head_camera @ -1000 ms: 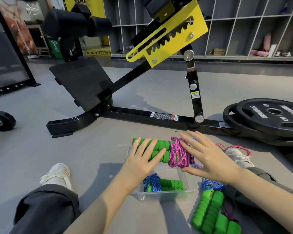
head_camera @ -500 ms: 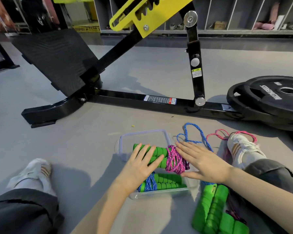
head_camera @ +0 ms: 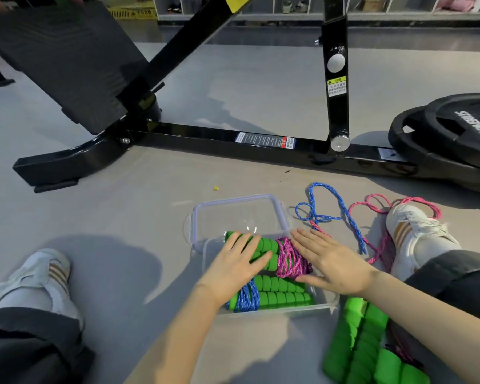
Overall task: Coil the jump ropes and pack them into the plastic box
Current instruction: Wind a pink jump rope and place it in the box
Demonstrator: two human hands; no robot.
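Pink jump rope [head_camera: 290, 259] lies beneath flat left hand [head_camera: 233, 264], against flat right hand [head_camera: 333, 261].

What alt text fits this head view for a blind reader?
The left hand and right hand press a pink-corded jump rope coil with green foam handles into a clear plastic box, beside a blue-corded coil already inside. A loose blue cord and a loose pink cord lie nearby.

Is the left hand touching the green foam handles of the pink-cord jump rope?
Touching. The head view shows the left hand lying flat across the green foam handles, fingers straight, no gap.
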